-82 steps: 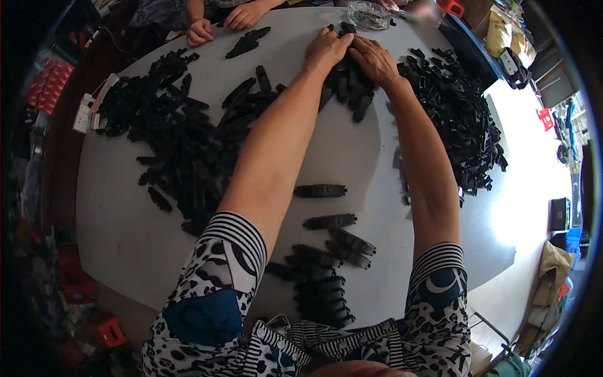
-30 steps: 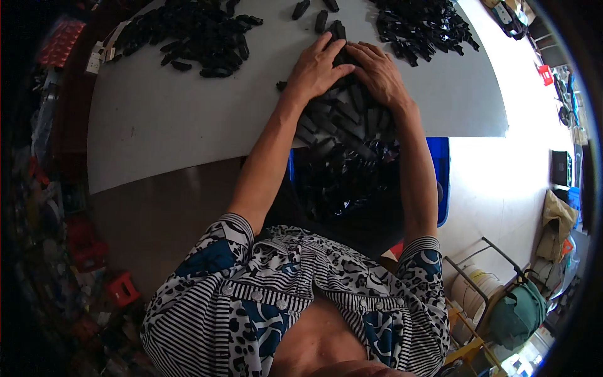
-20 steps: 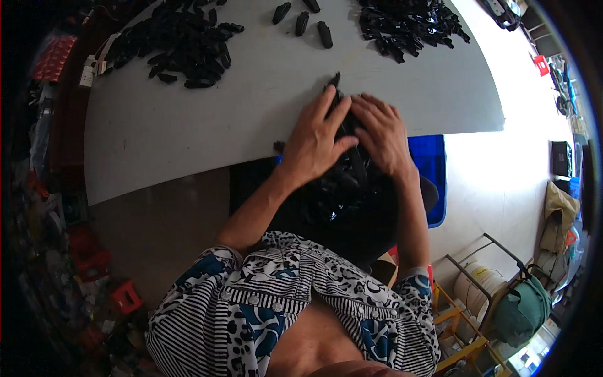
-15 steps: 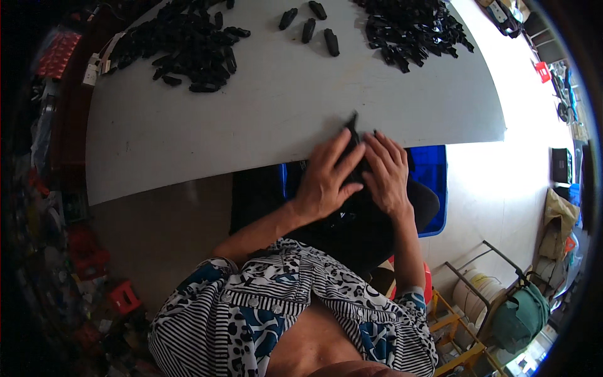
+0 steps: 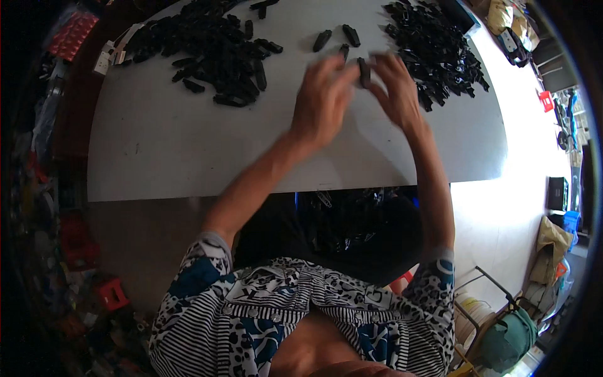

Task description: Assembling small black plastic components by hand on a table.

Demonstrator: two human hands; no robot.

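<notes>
Both hands are stretched out over the grey table, on either side of a small oblong black plastic piece [image 5: 364, 73]. My left hand [image 5: 321, 100] is smeared by motion, its fingertips near that piece; whether they grip anything cannot be made out. On the other side, my right hand [image 5: 397, 91] has its thumb and fingers apart, close beside the same piece, with nothing visibly held. Another black piece [image 5: 344, 51] is partly covered by the left fingers. Two more pieces, one at the left [image 5: 322, 41] and one at the right [image 5: 351, 36], lie just beyond.
A heap of black pieces [image 5: 213, 56] covers the table's far left. A second heap of glossier black parts [image 5: 433, 56] lies right of my right hand. The table's near edge [image 5: 264, 192] crosses below my forearms, with dark shiny parts [image 5: 345, 220] below it.
Both hands have moved from the table's near edge forward to the loose pieces. The dark piece that was between them is no longer seen there. The whole view has shifted a little.
</notes>
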